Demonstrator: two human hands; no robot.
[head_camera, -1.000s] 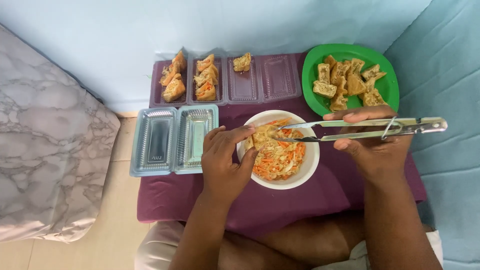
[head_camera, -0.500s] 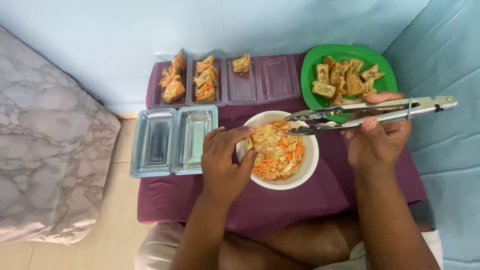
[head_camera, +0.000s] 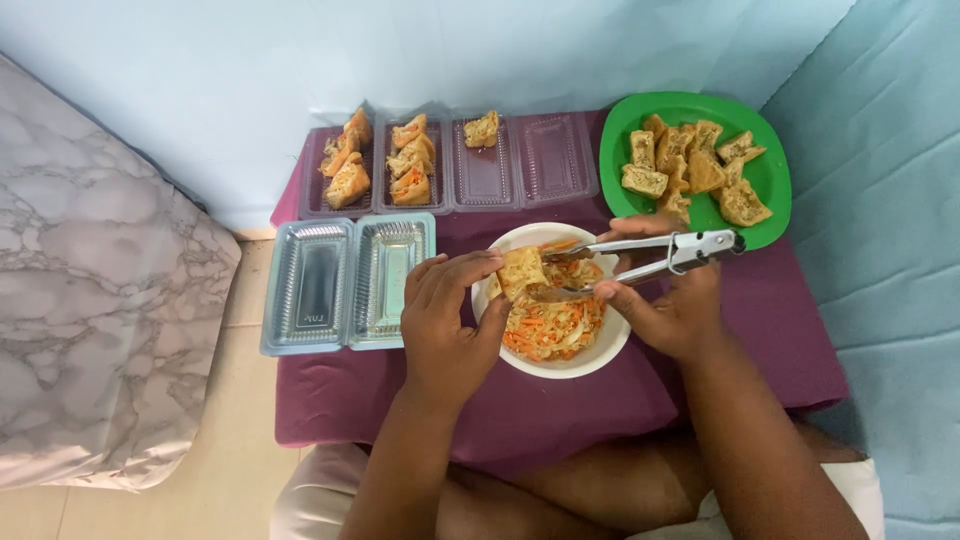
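So the left hand (head_camera: 450, 325) has a piece of fried tofu (head_camera: 522, 270) pinched in its fingers (head_camera: 470, 268), right over the near-left rim of the white bowl (head_camera: 600, 355). The right hand (head_camera: 672, 315) is wrapped around a pair of metal tongs (head_camera: 640, 258), fingers closed on the handles, and the tips sit narrow right at the tofu, over the shredded carrot and cabbage filling (head_camera: 545, 325) in the bowl. I can't tell if the tips are actually gripping any filling.

What worries me: that tofu looks soft and it's held only by the fingertips, so a hard poke from the tongs could probably tear it or knock it into the bowl. Loose shreds could also slide off the tips and land on the purple cloth (head_camera: 560, 420) on the counter, since the tofu hangs near the bowl's edge rather than its middle.

Behind the bowl there's a row of clear trays (head_camera: 520, 185), some with filled pieces, and to its right-rear a green plate (head_camera: 775, 185) of plain tofu. Two empty trays (head_camera: 300, 340) sit left of the bowl, close to the elbow side, so a careless swing might nudge them.
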